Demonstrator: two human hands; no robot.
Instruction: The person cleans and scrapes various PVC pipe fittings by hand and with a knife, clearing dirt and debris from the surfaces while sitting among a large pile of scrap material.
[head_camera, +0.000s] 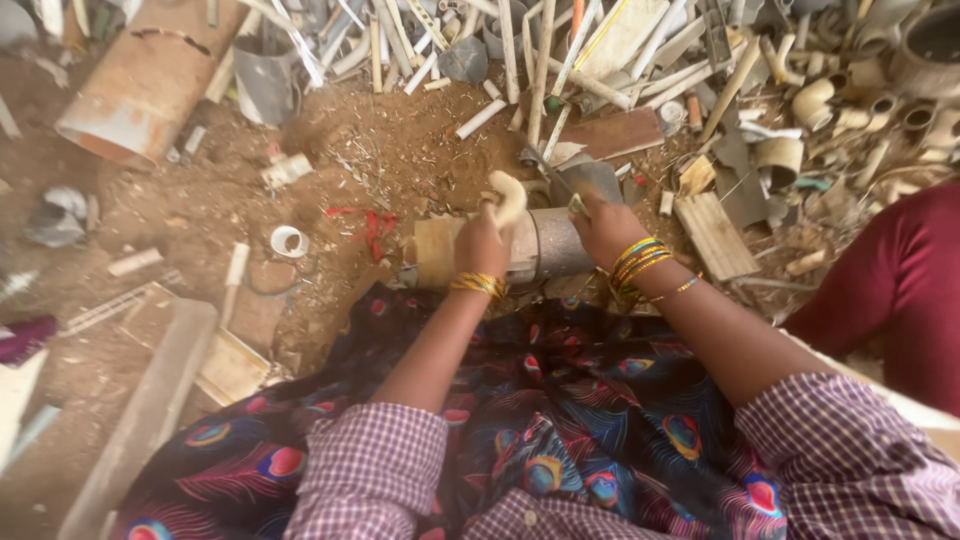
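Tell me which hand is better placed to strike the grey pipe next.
Probably the left hand: it grips a pale curved piece raised over the grey pipe. The right hand rests on the pipe's far end, steadying it.

Outdoor scrap-sorting yard: bare dirt ground (200, 210) strewn with a heap of cut plastic pipe offcuts (600, 50), pipe elbows (820, 100), a rusted metal cylinder (140, 85) and board scraps (715, 235).

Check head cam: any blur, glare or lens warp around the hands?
Head view: left hand and right hand slightly soft on the grey pipe; wide-angle bending shows toward the edges; flat, diffuse daylight, no glare, faint shadows; pale scrap pipes along the top look a little washed out.
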